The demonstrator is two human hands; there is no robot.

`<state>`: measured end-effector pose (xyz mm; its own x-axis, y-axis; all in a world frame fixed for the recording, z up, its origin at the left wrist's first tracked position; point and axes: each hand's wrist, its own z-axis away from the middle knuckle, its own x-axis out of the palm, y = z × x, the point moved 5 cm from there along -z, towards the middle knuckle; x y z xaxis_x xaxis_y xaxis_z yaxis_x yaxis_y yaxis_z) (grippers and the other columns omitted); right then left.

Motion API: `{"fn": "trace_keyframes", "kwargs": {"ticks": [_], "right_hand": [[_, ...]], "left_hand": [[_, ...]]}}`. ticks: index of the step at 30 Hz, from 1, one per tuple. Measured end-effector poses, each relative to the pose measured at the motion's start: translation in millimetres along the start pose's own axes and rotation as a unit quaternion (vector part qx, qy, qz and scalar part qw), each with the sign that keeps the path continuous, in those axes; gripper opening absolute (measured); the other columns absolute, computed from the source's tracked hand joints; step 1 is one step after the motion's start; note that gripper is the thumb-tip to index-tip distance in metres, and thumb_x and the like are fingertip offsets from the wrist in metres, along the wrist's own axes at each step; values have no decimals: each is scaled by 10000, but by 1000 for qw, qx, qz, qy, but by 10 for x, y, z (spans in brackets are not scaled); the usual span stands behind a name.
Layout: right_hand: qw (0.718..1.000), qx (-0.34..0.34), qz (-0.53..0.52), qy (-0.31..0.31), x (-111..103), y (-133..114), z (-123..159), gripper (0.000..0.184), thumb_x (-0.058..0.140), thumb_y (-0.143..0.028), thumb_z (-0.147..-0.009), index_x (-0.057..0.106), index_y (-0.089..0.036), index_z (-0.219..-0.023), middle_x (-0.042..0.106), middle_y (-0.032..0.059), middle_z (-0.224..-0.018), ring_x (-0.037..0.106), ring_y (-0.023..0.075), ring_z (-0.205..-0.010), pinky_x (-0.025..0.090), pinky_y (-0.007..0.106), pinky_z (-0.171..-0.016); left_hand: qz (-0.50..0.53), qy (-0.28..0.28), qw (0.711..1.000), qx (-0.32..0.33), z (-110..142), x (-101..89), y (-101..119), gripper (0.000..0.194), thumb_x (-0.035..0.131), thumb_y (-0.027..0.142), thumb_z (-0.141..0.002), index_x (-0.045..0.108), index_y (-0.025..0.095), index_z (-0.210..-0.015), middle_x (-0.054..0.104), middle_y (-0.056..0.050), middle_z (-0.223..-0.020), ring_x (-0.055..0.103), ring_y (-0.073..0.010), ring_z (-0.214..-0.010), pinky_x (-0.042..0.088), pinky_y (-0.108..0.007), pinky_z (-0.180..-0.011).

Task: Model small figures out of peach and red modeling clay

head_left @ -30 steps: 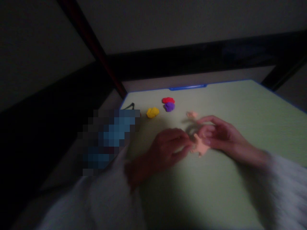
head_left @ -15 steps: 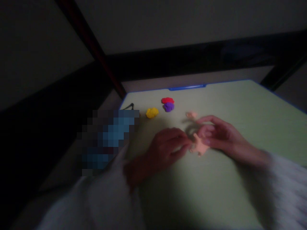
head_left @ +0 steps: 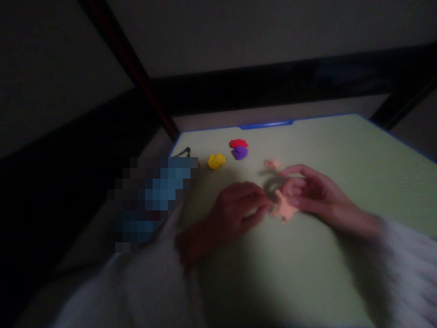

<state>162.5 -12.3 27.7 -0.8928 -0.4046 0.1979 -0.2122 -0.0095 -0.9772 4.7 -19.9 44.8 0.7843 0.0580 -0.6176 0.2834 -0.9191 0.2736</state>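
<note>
5 clay-like pcs, 4 colours.
Qty: 1 bumpy yellow clay-like lump (head_left: 216,161), 1 flattish red clay-like lump (head_left: 238,143), 1 rounded purple clay-like lump (head_left: 240,152), 2 peach, i.e. 1 small irregular clay-like lump (head_left: 272,164) & 1 flat multi-pointed clay-like piece (head_left: 285,208); 2 bare hands (1 left hand (head_left: 235,209), 1 right hand (head_left: 319,193)); 2 pale fuzzy sleeves (head_left: 406,269); 1 pale-green tabletop (head_left: 290,273).

The room is dim, with a dull grey wall (head_left: 246,41) crossed at twelve o'clock by a black band (head_left: 256,89). A dark red strip (head_left: 131,64) slants down from eleven o'clock toward the pale green counter (head_left: 341,150), which is blue-edged and more brightly lit. Deep shadow fills nine o'clock, its contents indistinct.
</note>
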Motion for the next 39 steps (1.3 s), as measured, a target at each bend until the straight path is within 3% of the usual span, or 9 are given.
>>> {"fn": "trace_keyframes", "kwargs": {"ticks": [18,20,22,25,27,28,31,36,39], "right_hand": [[1000,-5,-14,-2,-10,11,-2,359,663,-52,-731,514,-174,-1034,612,-24,-753,586,55,-663,485,148,-601],[1000,-7,-12,4,-7,11,-5,350,670,-61,-728,518,-176,-1022,612,-27,-749,586,53,-660,482,144,-597],[1000,-4,-1,15,-7,14,-9,343,682,-84,-723,520,-179,-1010,612,-30,-738,585,54,-650,482,147,-591],[999,9,30,41,-19,25,-17,350,705,-144,-714,510,-184,-1003,617,-27,-717,582,65,-616,480,168,-570],[997,16,56,56,-34,30,-25,367,711,-187,-712,497,-186,-1009,620,-24,-703,576,72,-592,474,181,-551],[996,18,69,60,-41,31,-31,377,712,-205,-711,489,-186,-1013,619,-23,-697,573,76,-585,471,187,-545],[994,13,102,40,-40,34,-50,403,706,-245,-711,462,-189,-1028,605,-23,-697,570,89,-592,472,207,-547],[977,12,208,-46,30,41,-59,337,615,-266,-785,453,-172,-1065,559,-3,-741,555,114,-643,479,245,-571],[961,-2,273,-52,23,21,-60,297,572,-305,-817,481,-159,-1060,581,42,-825,567,142,-709,479,275,-607]], "left_hand": [[16,3,1000,-23,13,-14,-12,75,611,107,-746,639,134,-810,659,-41,-789,592,-99,-728,490,-226,-679],[46,19,996,-67,-5,-29,-42,60,606,120,-751,640,139,-797,654,-34,-777,588,-94,-715,485,-218,-665],[111,35,979,-168,-11,-17,-129,56,588,156,-771,632,138,-800,649,-36,-777,590,-96,-713,484,-222,-659],[276,34,898,-342,37,107,-267,128,561,237,-794,594,127,-848,650,-52,-789,605,-115,-706,485,-233,-621],[357,21,843,-402,65,208,-300,169,581,248,-768,564,122,-878,646,-55,-785,612,-126,-705,483,-233,-602],[371,17,829,-418,74,242,-311,185,599,232,-743,555,122,-885,641,-52,-783,610,-127,-707,482,-233,-604],[341,26,829,-443,103,275,-366,211,613,153,-690,549,125,-889,629,-41,-801,598,-119,-726,483,-237,-652],[287,33,848,-445,127,285,-443,133,581,140,-710,558,139,-841,612,-21,-788,581,-106,-726,475,-231,-682],[266,23,856,-442,117,286,-435,100,565,123,-711,563,141,-809,608,-25,-804,577,-111,-736,474,-233,-685]]}}
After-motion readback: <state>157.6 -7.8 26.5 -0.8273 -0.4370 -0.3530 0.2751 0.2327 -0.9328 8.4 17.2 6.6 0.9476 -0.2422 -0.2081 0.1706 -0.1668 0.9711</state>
